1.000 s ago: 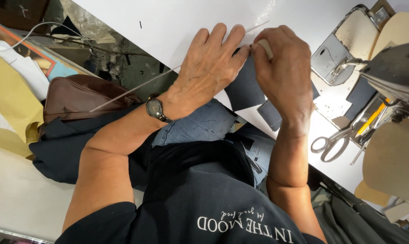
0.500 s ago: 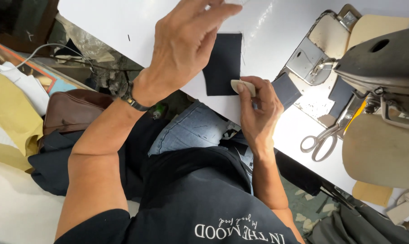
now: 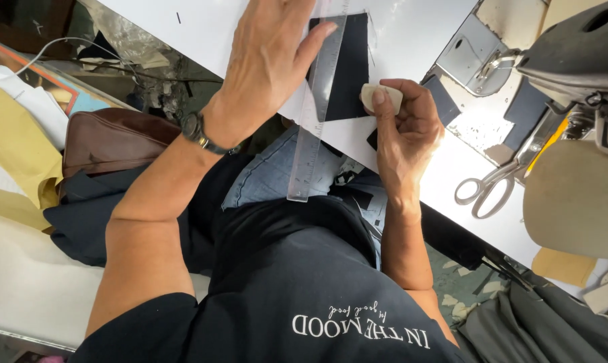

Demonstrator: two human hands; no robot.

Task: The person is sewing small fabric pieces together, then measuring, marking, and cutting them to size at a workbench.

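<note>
While I watch from the head camera, my left hand (image 3: pixel 273 64) lies flat and spread on a clear ruler (image 3: pixel 317 114), fingers released rather than clenched, pressing it down on a dark fabric piece (image 3: pixel 351 74). The fabric sits on the white bench (image 3: pixel 418 40) close to its near edge, and the ruler crosses the fabric's left side and runs out past the near edge of the bench over my lap. A wristwatch (image 3: pixel 199 131) sits on that wrist, with the forearm reaching back toward my body.

My right hand (image 3: pixel 404 131) is curled, thumb and fingers pinching a pale piece of tailor's chalk (image 3: pixel 381 97) that touches the fabric's lower right corner just at the near edge.

The top of the left hand and the far ends of ruler and fabric are cut off by the frame. A sewing machine (image 3: pixel 576 47) at the right end of the bench is only partly seen. Scissors (image 3: pixel 492 185) lie on the bench beside it, well apart from the right hand. I cannot tell whether any chalk marks are on the fabric.

A brown bag (image 3: pixel 115 141) rests to the left below the bench; its contents are hidden.
</note>
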